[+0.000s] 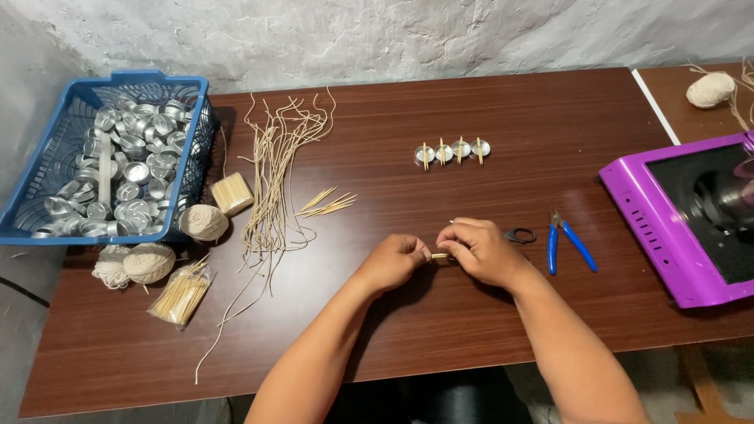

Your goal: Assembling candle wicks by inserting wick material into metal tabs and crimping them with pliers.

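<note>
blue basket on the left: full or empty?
Nearly full. The blue basket is heaped with small silver metal cups up to about its rim.

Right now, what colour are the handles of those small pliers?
Blue, on the pliers beside the right hand; head view.

The dark wooden table [487,314] bears a blue basket [47,169], wick strands [271,180], blue pliers [569,243]

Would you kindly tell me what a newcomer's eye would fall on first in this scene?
Probably the blue plastic basket heaped with small silver metal cups at the far left of the dark brown wooden table, and the bright purple appliance at the right edge. In the middle, the left hand and right hand pinch a thin wooden stick between them.
</note>
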